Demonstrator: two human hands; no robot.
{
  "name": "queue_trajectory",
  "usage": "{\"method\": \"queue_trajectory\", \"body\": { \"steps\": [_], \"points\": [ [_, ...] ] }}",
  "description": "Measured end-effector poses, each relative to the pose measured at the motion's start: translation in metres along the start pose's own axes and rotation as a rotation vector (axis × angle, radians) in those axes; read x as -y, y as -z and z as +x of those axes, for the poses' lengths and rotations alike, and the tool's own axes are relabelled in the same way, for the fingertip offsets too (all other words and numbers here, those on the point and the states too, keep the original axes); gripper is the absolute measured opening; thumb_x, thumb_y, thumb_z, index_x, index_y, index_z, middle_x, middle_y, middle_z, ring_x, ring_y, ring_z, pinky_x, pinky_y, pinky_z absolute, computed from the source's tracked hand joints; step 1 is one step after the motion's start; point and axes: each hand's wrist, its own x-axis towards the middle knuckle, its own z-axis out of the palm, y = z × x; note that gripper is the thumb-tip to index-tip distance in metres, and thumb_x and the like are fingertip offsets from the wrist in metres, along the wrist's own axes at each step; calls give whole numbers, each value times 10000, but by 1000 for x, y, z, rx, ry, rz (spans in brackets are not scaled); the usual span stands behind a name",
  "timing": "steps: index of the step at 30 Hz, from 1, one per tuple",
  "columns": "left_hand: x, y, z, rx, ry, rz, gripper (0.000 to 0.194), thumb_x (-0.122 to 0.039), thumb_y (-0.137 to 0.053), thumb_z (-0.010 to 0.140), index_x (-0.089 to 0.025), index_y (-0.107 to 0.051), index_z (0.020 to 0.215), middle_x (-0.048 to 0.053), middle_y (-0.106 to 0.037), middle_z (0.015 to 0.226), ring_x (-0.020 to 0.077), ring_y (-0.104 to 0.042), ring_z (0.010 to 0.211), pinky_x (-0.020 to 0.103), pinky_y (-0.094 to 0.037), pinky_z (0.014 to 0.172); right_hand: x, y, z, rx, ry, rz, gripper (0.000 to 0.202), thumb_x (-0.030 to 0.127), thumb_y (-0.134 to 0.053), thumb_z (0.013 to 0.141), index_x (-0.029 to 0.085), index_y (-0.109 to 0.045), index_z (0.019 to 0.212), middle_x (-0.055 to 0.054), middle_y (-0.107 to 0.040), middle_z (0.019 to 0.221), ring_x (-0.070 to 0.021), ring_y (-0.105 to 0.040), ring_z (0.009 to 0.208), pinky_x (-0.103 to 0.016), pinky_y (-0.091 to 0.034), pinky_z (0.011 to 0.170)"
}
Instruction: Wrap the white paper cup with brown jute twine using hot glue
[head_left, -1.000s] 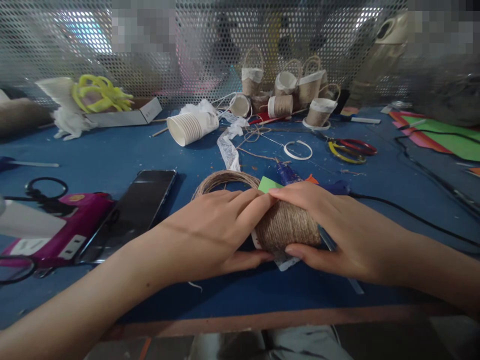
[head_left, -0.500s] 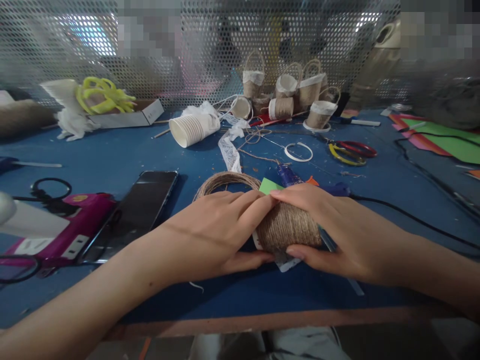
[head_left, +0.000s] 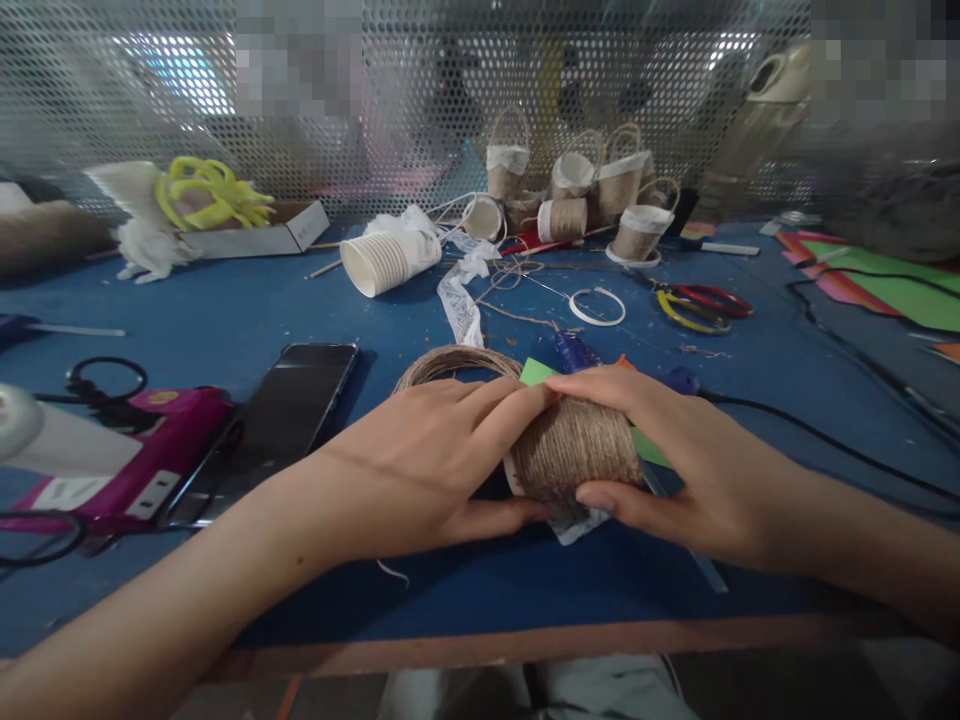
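Note:
A twine-wrapped cup [head_left: 574, 447] lies on its side near the table's front edge. My left hand [head_left: 442, 455] is closed around its left end, with the thumb low at the rim. From the right, my right hand [head_left: 667, 460] grips the other end, thumb along the lower side. A bit of white lace [head_left: 577, 524] sticks out beneath the cup. Behind my left hand rests a coil of twine [head_left: 457, 358]. Green paper [head_left: 536, 372] shows behind the cup, and a blue glue gun [head_left: 576, 350] lies just beyond, partly hidden by my right hand.
On the left are a phone [head_left: 300, 400] and a magenta power strip [head_left: 165, 440]. Stacked paper cups [head_left: 390, 258], lace [head_left: 461, 305], a white ring [head_left: 598, 307] and scissors [head_left: 701, 305] lie farther back. Several small twine baskets [head_left: 640, 230] stand before a perforated metal screen [head_left: 300, 120].
My right hand has shifted slightly right on the cup, uncovering more of its twine side and some green paper behind. The left hand has hardly moved.

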Motion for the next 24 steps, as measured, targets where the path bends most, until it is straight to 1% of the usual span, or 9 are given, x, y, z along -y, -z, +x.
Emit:
{"method": "queue_trajectory", "body": {
  "steps": [4, 7, 10, 13, 15, 17, 20, 22, 24],
  "points": [
    [0, 2, -1, -4, 26, -54, 636, -472, -622, 973, -86, -396, 1425, 220, -673, 1330, 410, -730, 1107, 551, -607, 912, -1, -2, 0, -46, -27, 49, 669, 474, -664, 958, 237, -387, 1519, -118, -626, 1465, -311, -642, 1313, -427, -581, 1062],
    [0, 4, -1, -28, 79, -114, 633, -437, -636, 948, -109, -406, 1438, 205, -651, 1373, 405, -692, 1191, 545, -580, 959, 0, -6, -1, -84, -79, 87, 757, 476, -680, 947, 296, -301, 1576, -96, -563, 1542, -338, -587, 1381, -483, -551, 1113],
    [1, 7, 1, -34, 213, -211, 649, -437, -679, 909, -149, -435, 1436, 166, -646, 1391, 373, -674, 1215, 498, -558, 984, 2, -9, -3, -124, -168, 130, 810, 439, -674, 956, 380, -204, 1613, -51, -463, 1631, -352, -509, 1453, -518, -527, 1148],
    [2, 11, 3, -58, 363, -380, 655, -494, -702, 892, -199, -472, 1431, 103, -668, 1350, 321, -681, 1162, 414, -543, 965, 3, -9, -4, -172, -227, 188, 809, 388, -664, 964, 428, -184, 1615, -14, -375, 1680, -357, -480, 1474, -479, -582, 1099],
    [4, 13, 3, -73, 418, -534, 610, -523, -692, 902, -230, -512, 1405, 60, -692, 1280, 281, -695, 1081, 358, -543, 908, 3, -8, -3, -184, -223, 201, 785, 357, -652, 969, 429, -204, 1610, -7, -367, 1681, -351, -496, 1459, -455, -605, 1070],
    [5, 15, 3, -69, 446, -695, 528, -494, -681, 923, -254, -551, 1376, 29, -697, 1245, 252, -694, 1052, 319, -538, 891, 3, -7, -2, -182, -204, 196, 758, 330, -640, 974, 423, -226, 1602, -10, -402, 1658, -344, -511, 1444, -457, -609, 1060],
    [5, 16, 2, -65, 504, -868, 470, -453, -689, 933, -286, -577, 1358, 6, -695, 1232, 249, -677, 1107, 306, -533, 915, 3, -7, -1, -185, -188, 200, 712, 305, -626, 977, 401, -264, 1582, -35, -444, 1626, -342, -536, 1415, -485, -606, 1055],
    [4, 16, 2, -60, 553, -970, 422, -464, -681, 937, -278, -609, 1308, 6, -701, 1188, 250, -677, 1092, 305, -544, 889, 2, -7, 0, -185, -191, 197, 656, 296, -614, 980, 361, -311, 1558, -69, -467, 1605, -345, -544, 1404, -514, -581, 1083],
    [4, 16, 2, -57, 591, -1024, 399, -491, -678, 931, -261, -636, 1255, 15, -699, 1157, 258, -674, 1073, 315, -554, 869, 2, -6, 0, -181, -190, 179, 599, 289, -600, 984, 317, -358, 1531, -99, -493, 1581, -349, -529, 1417, -540, -538, 1128]
  ]
}}
